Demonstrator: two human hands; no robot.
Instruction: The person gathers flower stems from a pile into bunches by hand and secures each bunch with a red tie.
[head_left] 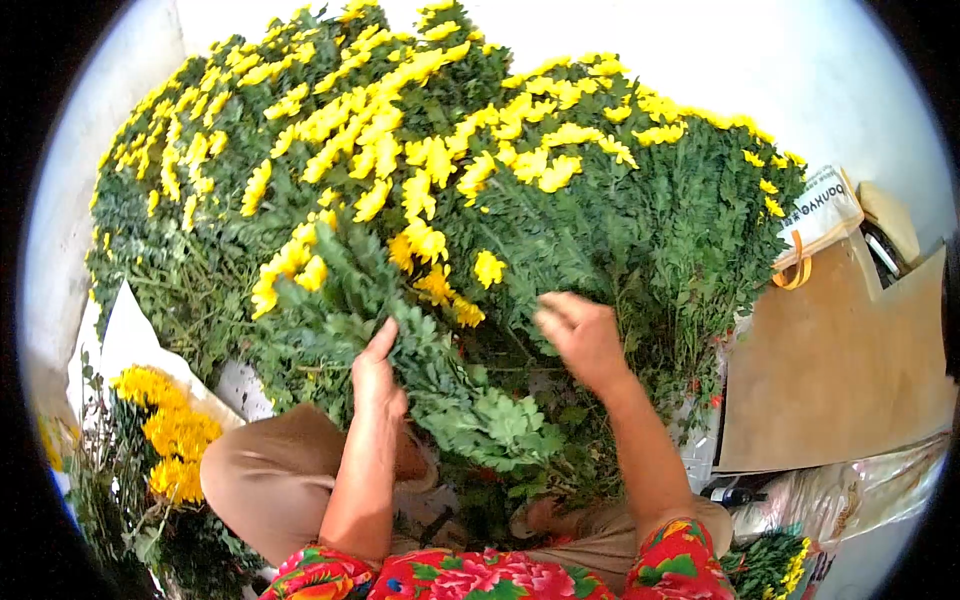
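- At the far left, a white sheet (135,335), its pointed top edge against the greenery.
- Just beside it, at lower left, a bundle of orange-yellow flowers (175,435) over dark leaves and thin stems.
- To the right of this bundle, a bent knee (265,475) in brown trousers.
- Above, across the left and middle, a large heap of yellow flowers (300,110), with blooms toward the back and leafy stems toward the knee.
- Clamps a leafy bunch (450,375) in the left grip (375,382), thumb on top; slants the foliage from upper left down to lower right, between both forearms.
- Just above that bunch, near the middle, a small cluster of yellow blooms (435,280).
- Below, wears a red floral top (490,575).
- Holds the right grip (583,340) near the green stems (650,250) of the right-hand heap, fingers bent and blurred; cannot tell whether apart, together or closed on a stem.
- At lower right, a small yellow-flowered bunch (770,565).
- At the far right, a printed bag (825,205) with an orange handle, brown cardboard (840,350) below it, then clear plastic wrap (850,490).
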